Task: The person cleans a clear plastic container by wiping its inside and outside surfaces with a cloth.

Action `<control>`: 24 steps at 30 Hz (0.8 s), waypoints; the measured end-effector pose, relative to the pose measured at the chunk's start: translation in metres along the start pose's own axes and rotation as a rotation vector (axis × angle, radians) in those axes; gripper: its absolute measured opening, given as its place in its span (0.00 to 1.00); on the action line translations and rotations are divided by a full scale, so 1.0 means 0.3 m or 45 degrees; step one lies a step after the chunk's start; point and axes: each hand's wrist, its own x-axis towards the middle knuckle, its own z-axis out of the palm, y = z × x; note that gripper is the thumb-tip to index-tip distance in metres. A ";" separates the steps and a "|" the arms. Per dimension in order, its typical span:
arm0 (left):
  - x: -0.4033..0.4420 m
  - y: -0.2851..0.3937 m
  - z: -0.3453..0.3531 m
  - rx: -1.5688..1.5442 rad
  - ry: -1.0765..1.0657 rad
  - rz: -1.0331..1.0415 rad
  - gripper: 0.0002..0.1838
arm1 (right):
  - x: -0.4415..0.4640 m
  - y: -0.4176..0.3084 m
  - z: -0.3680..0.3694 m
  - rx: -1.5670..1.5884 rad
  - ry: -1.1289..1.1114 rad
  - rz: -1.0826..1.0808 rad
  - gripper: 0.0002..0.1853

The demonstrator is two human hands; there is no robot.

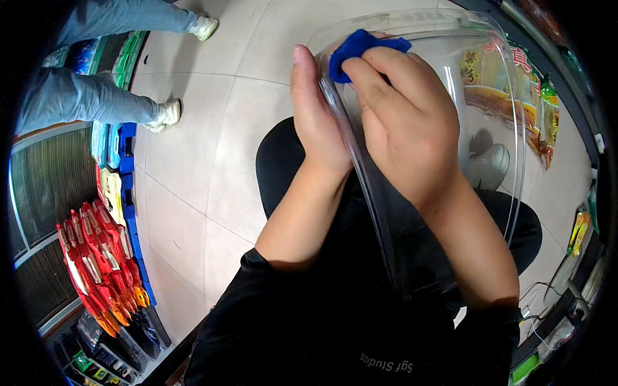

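A clear plastic bin (425,22) is tilted across my lap, its open side and rim toward me. My left hand (318,119) holds the bin's left edge, thumb pointing up along the outside; its fingers are partly hidden behind the wall and my right hand. Inside the bin, my right hand (412,116) pinches a blue cloth (357,48) and presses it against the upper left corner. Some of the cloth is bunched under the fingers.
A large printed food packet (496,96) lies on the tiled floor (187,128) at the right, partly seen through the bin. Red packets (103,257) stand on the left shelf. A person's legs (96,100) in jeans are at the upper left. Cables (534,302) lie lower right.
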 end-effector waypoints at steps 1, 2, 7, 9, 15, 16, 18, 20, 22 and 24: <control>0.003 -0.004 -0.007 -0.131 -0.035 -0.030 0.37 | 0.009 -0.001 -0.012 0.016 -0.065 -0.012 0.15; 0.006 -0.009 -0.013 -0.262 -0.070 -0.061 0.37 | 0.009 0.010 -0.014 0.013 -0.067 -0.012 0.15; 0.008 -0.014 -0.005 -0.157 -0.098 -0.036 0.38 | 0.016 0.055 -0.046 0.260 -0.188 -0.187 0.14; 0.003 -0.004 0.008 -0.035 0.005 -0.037 0.39 | 0.002 0.045 -0.065 0.288 -0.272 -0.148 0.12; 0.042 -0.022 -0.011 0.141 -0.114 0.135 0.40 | -0.072 -0.002 -0.177 0.412 -0.519 0.181 0.08; 0.038 -0.023 -0.011 0.140 -0.116 0.135 0.40 | -0.085 -0.015 -0.192 0.410 -0.518 0.180 0.08; 0.028 -0.015 -0.003 0.154 -0.069 0.141 0.40 | -0.104 -0.039 -0.216 0.513 -0.160 1.011 0.04; 0.030 -0.015 -0.015 0.119 -0.078 0.133 0.40 | -0.114 0.004 -0.221 0.974 0.227 1.330 0.04; 0.032 -0.018 -0.014 0.196 -0.036 0.171 0.40 | -0.115 0.012 -0.237 1.212 0.316 1.538 0.03; 0.030 -0.014 -0.013 0.134 -0.051 0.156 0.39 | -0.140 0.009 -0.219 1.265 0.318 1.595 0.03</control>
